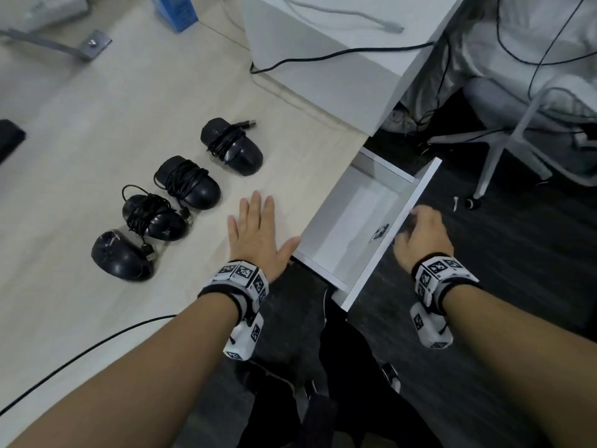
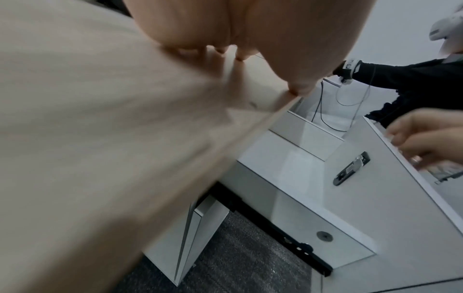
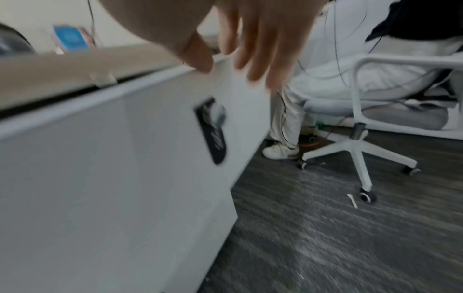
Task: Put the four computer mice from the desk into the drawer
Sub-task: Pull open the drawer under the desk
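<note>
Four black computer mice with cords wound round them lie in a slanting row on the pale desk: the farthest mouse, a second mouse, a third mouse and the nearest mouse. My left hand lies flat and open on the desk near its edge, right of the mice; in the left wrist view the left hand presses the desktop. The white drawer stands pulled out and holds nothing. My right hand is at the drawer front's top edge, fingers loose; the right hand touches that edge with its thumb.
A white box with a black cable over it stands on the desk behind the drawer. A blue carton is at the back. A white office chair with a seated person is to the right, on dark carpet. A thin cable crosses the desk's near edge.
</note>
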